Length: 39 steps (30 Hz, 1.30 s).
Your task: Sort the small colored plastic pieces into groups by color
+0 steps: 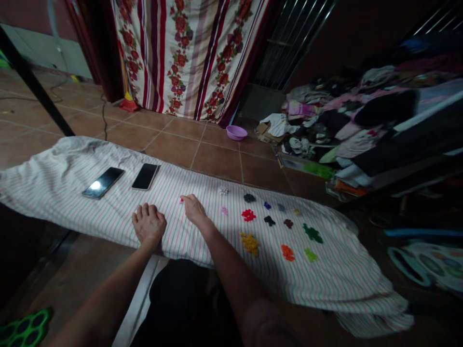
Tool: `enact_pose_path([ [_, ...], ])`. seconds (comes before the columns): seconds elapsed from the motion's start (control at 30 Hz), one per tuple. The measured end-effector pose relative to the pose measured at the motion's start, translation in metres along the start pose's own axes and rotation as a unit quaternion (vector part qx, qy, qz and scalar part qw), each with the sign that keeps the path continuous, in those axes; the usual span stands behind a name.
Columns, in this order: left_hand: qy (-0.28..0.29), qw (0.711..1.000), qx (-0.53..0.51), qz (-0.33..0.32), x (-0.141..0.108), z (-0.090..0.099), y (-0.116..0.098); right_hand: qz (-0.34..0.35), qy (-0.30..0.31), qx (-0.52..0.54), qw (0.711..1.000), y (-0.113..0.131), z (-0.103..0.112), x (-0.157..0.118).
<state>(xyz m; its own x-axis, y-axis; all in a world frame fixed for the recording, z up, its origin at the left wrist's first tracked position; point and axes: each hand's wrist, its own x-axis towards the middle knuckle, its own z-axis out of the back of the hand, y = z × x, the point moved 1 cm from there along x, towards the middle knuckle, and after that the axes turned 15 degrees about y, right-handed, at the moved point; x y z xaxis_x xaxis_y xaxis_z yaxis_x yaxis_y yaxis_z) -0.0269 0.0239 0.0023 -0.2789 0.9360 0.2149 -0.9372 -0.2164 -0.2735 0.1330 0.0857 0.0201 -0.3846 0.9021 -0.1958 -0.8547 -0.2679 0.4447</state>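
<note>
My left hand (148, 225) lies flat on the striped cloth (108, 217), fingers spread, holding nothing. To its right, my right hand (194, 208) has its fingers closed, with the index fingertip at a small pink piece (181, 200); whether it grips the piece is too small to tell. Right of that hand are small piles: pink (224, 210), white (224, 191), red (248, 215), yellow (250, 244), dark grey (249, 198), black (269, 220), orange (288, 252), dark green (312, 233) and light green (310, 255), with several smaller dark, blue and tan ones among them.
Two phones, one (103, 183) at the left and another (145, 176) beside it, lie on the cloth beyond my left hand. A purple basin (236, 132) stands on the tiled floor before a floral curtain (191, 58). Clothes (340, 115) are heaped at the right.
</note>
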Motion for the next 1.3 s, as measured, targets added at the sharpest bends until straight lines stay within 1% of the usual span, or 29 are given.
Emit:
enact_pose_path([
  [0.13, 0.007, 1.000, -0.006, 0.002, -0.001, 0.001, 0.000, -0.026, 0.027, 0.002, 0.999, 0.004, 0.000, 0.010],
  [0.23, 0.009, 1.000, -0.012, 0.002, -0.001, 0.001, -0.001, -0.035, 0.028, 0.009, 0.999, 0.002, -0.002, 0.015],
  [0.47, 0.021, 0.999, -0.026, 0.002, -0.001, 0.003, -0.001, -0.017, -0.024, 0.034, 0.999, -0.003, -0.006, 0.016],
  [0.6, 0.021, 0.999, -0.027, 0.004, -0.001, 0.004, -0.002, -0.028, -0.040, 0.043, 0.998, -0.003, -0.004, 0.012],
  [0.73, 0.015, 1.000, -0.011, 0.001, -0.001, 0.004, -0.001, -0.045, -0.057, 0.052, 0.996, -0.008, -0.001, 0.003],
  [0.9, 0.012, 1.000, -0.003, -0.003, -0.002, 0.005, -0.001, -0.023, -0.071, 0.074, 0.994, -0.020, -0.001, -0.012],
  [1.0, 0.008, 1.000, 0.002, -0.004, -0.002, 0.006, -0.001, -0.018, -0.090, 0.083, 0.992, -0.030, -0.002, -0.022],
  [1.13, 0.007, 1.000, 0.008, -0.007, -0.003, 0.008, -0.002, -0.030, -0.113, 0.087, 0.989, -0.045, -0.002, -0.036],
  [1.3, 0.005, 1.000, 0.001, -0.001, -0.005, 0.011, -0.005, -0.049, -0.138, 0.085, 0.986, -0.062, 0.003, -0.055],
])
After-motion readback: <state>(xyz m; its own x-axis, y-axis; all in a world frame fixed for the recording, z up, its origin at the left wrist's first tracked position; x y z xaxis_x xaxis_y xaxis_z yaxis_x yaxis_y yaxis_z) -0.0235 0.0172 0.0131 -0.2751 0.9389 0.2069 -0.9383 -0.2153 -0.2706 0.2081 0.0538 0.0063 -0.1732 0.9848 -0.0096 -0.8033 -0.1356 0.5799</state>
